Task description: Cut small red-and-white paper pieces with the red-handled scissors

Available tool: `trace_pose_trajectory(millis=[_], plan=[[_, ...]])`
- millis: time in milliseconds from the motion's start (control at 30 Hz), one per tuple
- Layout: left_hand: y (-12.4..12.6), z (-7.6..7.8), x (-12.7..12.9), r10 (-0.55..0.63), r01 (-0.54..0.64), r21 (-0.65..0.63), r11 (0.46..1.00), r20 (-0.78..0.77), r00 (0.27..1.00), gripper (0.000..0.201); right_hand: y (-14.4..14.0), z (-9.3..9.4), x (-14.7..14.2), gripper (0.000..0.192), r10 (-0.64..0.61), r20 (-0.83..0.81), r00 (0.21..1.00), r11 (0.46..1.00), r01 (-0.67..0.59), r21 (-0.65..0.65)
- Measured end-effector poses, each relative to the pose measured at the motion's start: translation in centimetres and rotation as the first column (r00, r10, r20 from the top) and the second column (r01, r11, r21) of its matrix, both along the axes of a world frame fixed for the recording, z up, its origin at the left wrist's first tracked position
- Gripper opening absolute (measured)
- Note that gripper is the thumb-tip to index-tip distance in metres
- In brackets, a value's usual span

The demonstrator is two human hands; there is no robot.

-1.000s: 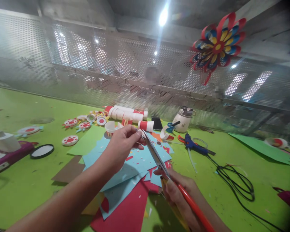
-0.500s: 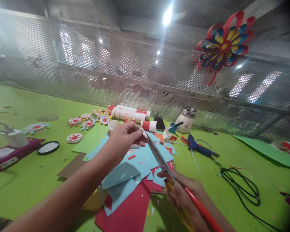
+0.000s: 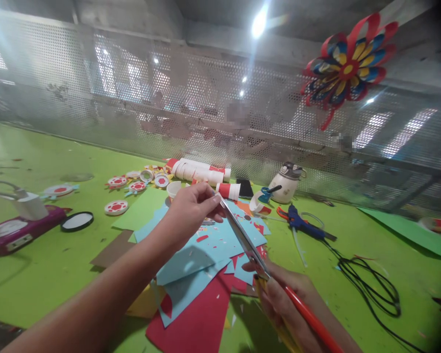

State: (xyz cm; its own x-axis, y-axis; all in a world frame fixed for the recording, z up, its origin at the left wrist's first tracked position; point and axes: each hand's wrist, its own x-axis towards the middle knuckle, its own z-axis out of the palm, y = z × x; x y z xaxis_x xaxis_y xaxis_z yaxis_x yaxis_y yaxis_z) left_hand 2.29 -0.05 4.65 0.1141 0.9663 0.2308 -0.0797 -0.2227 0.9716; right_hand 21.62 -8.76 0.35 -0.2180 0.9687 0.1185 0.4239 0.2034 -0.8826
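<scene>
My right hand (image 3: 290, 299) is closed round a pair of scissors (image 3: 242, 240) with long metal blades and red and yellow handles. The blades point up and to the left, almost closed, with their tips at the fingertips of my left hand (image 3: 191, 211). That hand is pinched over the table; what it holds is too small to name. Below both hands lie light blue paper sheets (image 3: 185, 262) strewn with small red and white scraps, and a red sheet (image 3: 194, 323) under them. Behind the left hand a red and white paper cup (image 3: 228, 190) lies on its side.
Left stand decorated paper discs (image 3: 116, 207), a black-rimmed round disc (image 3: 77, 221) and a purple power strip (image 3: 25, 230). To the right are a blue glue gun (image 3: 305, 225) with a coiled black cord (image 3: 371, 284), a white bottle (image 3: 285, 184) and a green sheet (image 3: 404, 230). A mesh panel (image 3: 191, 108) rises behind.
Both hands and the scissors keep nearly the same pose, tips still at the left fingertips. The whole view has shifted slightly, with things now a little farther right.
</scene>
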Motion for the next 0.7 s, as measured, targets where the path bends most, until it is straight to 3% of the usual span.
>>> trace_pose_trajectory(millis=[267,500,700], plan=[[0.02,0.22,-0.06,0.01,-0.011,-0.017,1.0,-0.028,1.0,0.015,0.13,-0.16,0.06,0.056,0.019,-0.009,1.0,1.0,-0.019,-0.019],[0.28,-0.11,-0.24,-0.022,0.024,-0.043,0.999,0.041,0.999,0.017,0.31,-0.19,0.4,0.055,0.023,0.063,0.998,0.998,-0.026,0.05],[0.38,-0.11,-0.3,-0.032,0.037,-0.081,0.996,0.069,0.997,0.014,0.21,-0.07,0.51,0.058,0.029,0.066,0.997,0.999,-0.031,0.029]])
